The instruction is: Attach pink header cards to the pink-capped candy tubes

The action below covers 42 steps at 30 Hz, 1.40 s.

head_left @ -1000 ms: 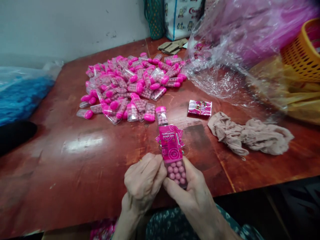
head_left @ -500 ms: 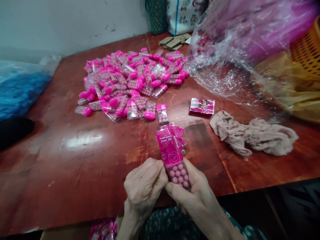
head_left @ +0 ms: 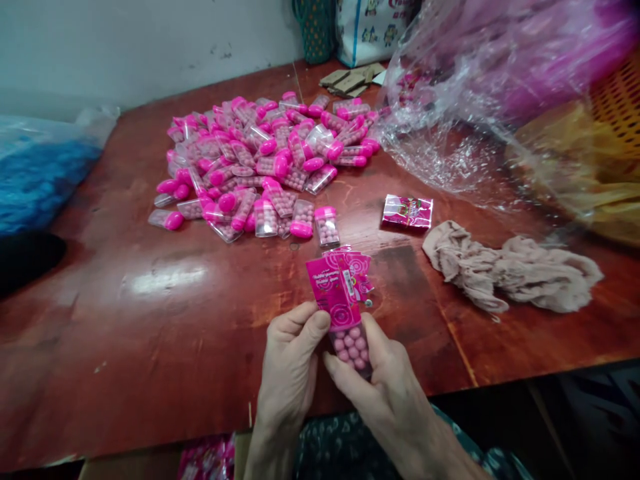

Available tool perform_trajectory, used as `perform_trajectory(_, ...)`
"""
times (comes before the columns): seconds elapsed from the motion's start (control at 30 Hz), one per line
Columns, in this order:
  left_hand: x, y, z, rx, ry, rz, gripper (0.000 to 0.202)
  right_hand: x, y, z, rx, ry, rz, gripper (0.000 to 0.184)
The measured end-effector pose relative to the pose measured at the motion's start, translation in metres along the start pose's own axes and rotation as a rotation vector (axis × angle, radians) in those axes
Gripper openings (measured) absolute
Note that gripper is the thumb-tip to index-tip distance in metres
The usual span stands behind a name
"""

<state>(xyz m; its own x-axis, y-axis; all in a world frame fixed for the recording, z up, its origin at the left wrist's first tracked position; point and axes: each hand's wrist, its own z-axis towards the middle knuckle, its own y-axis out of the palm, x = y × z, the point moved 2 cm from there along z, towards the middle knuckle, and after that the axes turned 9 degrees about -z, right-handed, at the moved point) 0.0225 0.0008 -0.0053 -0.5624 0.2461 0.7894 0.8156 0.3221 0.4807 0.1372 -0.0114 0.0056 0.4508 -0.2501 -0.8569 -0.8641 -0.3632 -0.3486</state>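
Both hands meet over the near edge of a reddish table. My right hand grips a clear candy case full of pink balls. My left hand pinches the pink printed sleeves that stand up from the case's top end; one covers the upper part of the case. A heap of clear candy cases with pink caps lies on the far middle of the table. One capped case sits alone just beyond my hands.
A flat pink packet and a crumpled beige cloth lie to the right. Clear and pink plastic bags fill the far right, with a yellow bag. A blue bag sits at the left.
My left hand has loosened from a closed clasp to a thumb-and-finger pinch on the pink sleeves. The case and sleeves have shifted slightly left and tilted.
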Motion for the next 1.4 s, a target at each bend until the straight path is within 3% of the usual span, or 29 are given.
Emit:
perform_trajectory(0.17,-0.014,0.015,-0.01,0.076,-0.069,-0.184,0.013,-0.002,-0.004,-0.004,-0.002,-0.013,0.001,0.014)
perform_trajectory(0.5,-0.011,0.015,-0.033,0.193,-0.143,-0.127,0.014,0.0,-0.001,-0.008,-0.045,-0.078,-0.014,0.014)
perform_trajectory(0.6,-0.009,0.01,-0.03,0.104,-0.148,-0.181,0.022,0.001,0.002,-0.007,-0.03,-0.024,-0.153,0.029)
perform_trajectory(0.7,-0.007,0.008,-0.023,0.0,-0.139,-0.207,0.033,-0.003,0.007,-0.006,-0.067,-0.072,-0.22,0.026)
perform_trajectory(0.8,-0.008,0.01,-0.016,-0.036,-0.088,-0.196,0.024,-0.006,0.008,-0.006,-0.114,-0.108,-0.234,0.027)
perform_trajectory(0.9,-0.011,0.01,-0.016,-0.066,-0.074,-0.139,0.019,-0.005,0.005,-0.009,-0.1,-0.102,-0.287,0.04)
perform_trajectory(1.0,-0.012,0.008,-0.023,-0.091,-0.109,-0.06,0.016,-0.005,0.005,-0.012,-0.179,-0.166,-0.215,0.046)
perform_trajectory(1.17,-0.009,0.006,-0.034,-0.136,-0.126,0.009,0.016,-0.007,0.004,-0.01,-0.278,-0.2,0.006,0.034)
perform_trajectory(1.27,-0.009,0.007,-0.035,-0.104,-0.132,-0.036,0.018,-0.005,0.002,-0.009,-0.2,-0.217,0.036,0.028)
perform_trajectory(1.4,-0.01,0.007,-0.029,0.057,-0.117,-0.176,0.035,-0.001,0.002,-0.012,-0.14,-0.223,0.063,0.022)
